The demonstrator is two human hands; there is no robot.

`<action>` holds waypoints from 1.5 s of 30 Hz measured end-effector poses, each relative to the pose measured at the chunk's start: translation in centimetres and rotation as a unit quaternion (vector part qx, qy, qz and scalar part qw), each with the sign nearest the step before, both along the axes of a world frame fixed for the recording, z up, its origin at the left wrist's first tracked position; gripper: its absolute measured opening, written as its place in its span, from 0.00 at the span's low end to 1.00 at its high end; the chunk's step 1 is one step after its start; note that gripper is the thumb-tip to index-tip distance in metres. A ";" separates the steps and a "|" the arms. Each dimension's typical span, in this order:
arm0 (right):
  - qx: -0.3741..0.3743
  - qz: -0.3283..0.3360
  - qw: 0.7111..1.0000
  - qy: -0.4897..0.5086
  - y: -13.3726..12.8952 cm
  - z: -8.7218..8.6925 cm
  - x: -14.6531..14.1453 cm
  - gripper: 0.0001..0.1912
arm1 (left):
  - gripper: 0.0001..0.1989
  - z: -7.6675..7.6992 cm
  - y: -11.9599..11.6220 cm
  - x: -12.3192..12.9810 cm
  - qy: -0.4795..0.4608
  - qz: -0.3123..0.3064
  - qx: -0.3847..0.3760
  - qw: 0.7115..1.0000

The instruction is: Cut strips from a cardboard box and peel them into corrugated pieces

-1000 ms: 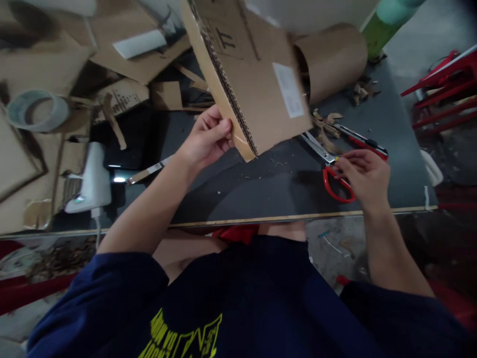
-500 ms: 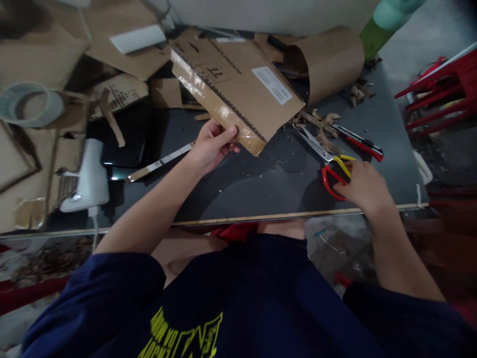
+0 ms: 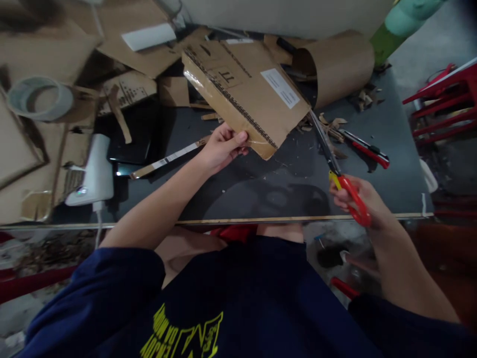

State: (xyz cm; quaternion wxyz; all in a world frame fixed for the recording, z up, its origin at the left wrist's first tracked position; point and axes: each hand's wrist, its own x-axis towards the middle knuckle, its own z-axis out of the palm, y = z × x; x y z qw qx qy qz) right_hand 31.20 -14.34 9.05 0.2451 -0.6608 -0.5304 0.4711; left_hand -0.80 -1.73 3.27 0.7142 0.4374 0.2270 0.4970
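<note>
My left hand (image 3: pixel 224 148) grips the near edge of a brown cardboard piece (image 3: pixel 257 89), thumb on top and fingers underneath. The cardboard is tilted above the table, with a white label, printed marks and shiny tape along its folded near side. My right hand (image 3: pixel 356 199) is closed around the red and yellow handles of a pair of scissors (image 3: pixel 337 169), raised off the table. Their blades point away from me, toward the right corner of the cardboard; whether they touch it I cannot tell. A red utility knife (image 3: pixel 367 149) lies right of the blades.
A rolled cardboard tube (image 3: pixel 345 67) and a green bottle (image 3: pixel 395 30) stand at the back right. On the left are a tape roll (image 3: pixel 40 98), a white plugged-in device (image 3: pixel 93 169), a black flat object (image 3: pixel 134 129) and cardboard sheets (image 3: pixel 40 54). Cardboard scraps (image 3: pixel 331 127) lie around.
My right hand has lifted the scissors from the table and turned them, blades now pointing away. My left hand still holds the cardboard, and the whole view has shifted slightly.
</note>
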 end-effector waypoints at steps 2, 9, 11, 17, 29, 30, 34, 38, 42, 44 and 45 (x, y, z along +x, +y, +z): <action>-0.065 0.050 0.991 0.106 -0.7 1.4 -1.1 0.43 | 0.24 0.1 -0.1 0.0 0.008 0.000 -0.005 1.000; -0.121 0.150 0.980 0.049 -2.7 3.3 -1.9 0.44 | 0.24 0.3 0.0 -0.1 0.002 0.017 -0.025 1.000; -0.133 0.152 0.977 0.062 -2.8 2.9 -2.0 0.43 | 0.23 0.2 0.1 -0.2 -0.011 0.013 -0.022 1.000; -0.092 0.185 0.977 0.059 -1.6 2.3 -3.3 0.37 | 0.18 -0.4 -0.2 -0.4 0.041 0.012 -0.036 0.998; -0.065 0.243 0.966 0.062 -0.3 2.7 -5.0 0.43 | 0.23 -0.1 -0.9 0.0 0.056 0.018 -0.073 0.996; -0.066 0.245 0.965 0.069 -0.3 2.5 -5.0 0.43 | 0.24 0.0 -1.0 -0.1 0.062 0.014 -0.076 0.995; -0.030 0.263 0.962 0.073 -0.4 2.2 -5.2 0.39 | 0.25 0.0 -1.1 0.0 0.053 0.012 -0.076 0.996; -0.023 0.276 0.960 0.052 -0.3 2.1 -5.0 0.38 | 0.24 -0.1 -1.1 0.0 0.059 0.012 -0.088 0.994; -0.051 0.249 0.966 0.056 -0.2 1.5 -4.6 0.41 | 0.19 -0.1 -1.0 -0.1 0.093 0.023 -0.089 0.991; -0.072 0.220 0.971 0.062 -0.3 1.2 -4.6 0.43 | 0.18 -0.1 -1.0 -0.1 0.096 0.021 -0.088 0.991; -0.082 0.208 0.973 0.063 -0.4 1.1 -4.7 0.44 | 0.17 0.0 -1.0 -0.1 0.096 0.020 -0.089 0.991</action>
